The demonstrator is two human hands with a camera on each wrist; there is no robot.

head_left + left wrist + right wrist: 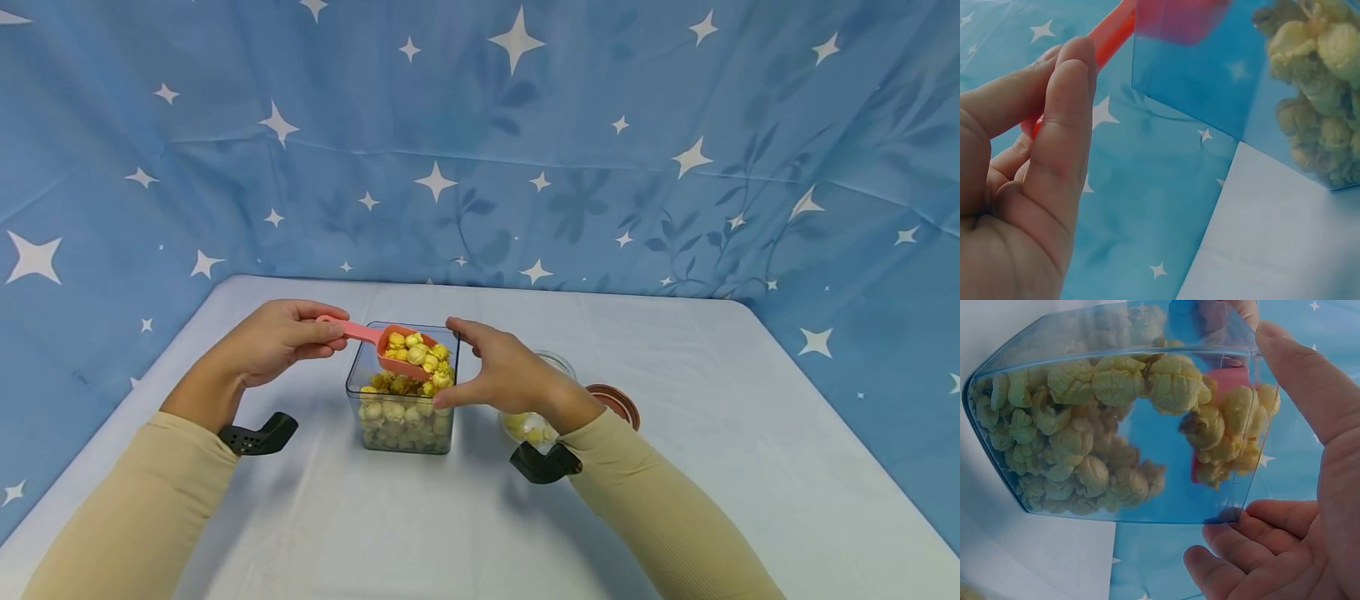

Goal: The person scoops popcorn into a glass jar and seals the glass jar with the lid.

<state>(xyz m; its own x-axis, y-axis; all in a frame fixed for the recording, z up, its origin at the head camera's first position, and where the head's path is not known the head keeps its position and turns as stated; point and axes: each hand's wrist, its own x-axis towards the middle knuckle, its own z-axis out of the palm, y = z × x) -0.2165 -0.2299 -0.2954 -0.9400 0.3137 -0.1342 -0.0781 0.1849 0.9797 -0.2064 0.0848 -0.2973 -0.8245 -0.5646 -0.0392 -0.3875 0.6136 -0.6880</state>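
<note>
One pink scoop (390, 343) is held by its handle in the pinching fingers of the left hand (273, 342). Its long side lies left to right, with the bowl end pointed to the right, over one clear square box (403, 417). The scoop is heaped with yellow puffs (420, 350), too many to be counted, and more puffs are seen in the box. The box's right side is gripped by the right hand (506, 371). One jar (532, 425) and one brown lid (618, 404) are seen on the table (712, 467).

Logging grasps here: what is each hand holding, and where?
Left hand pinches the pink scoop by its handle end; right hand grips the clear container at its right rim.
</note>
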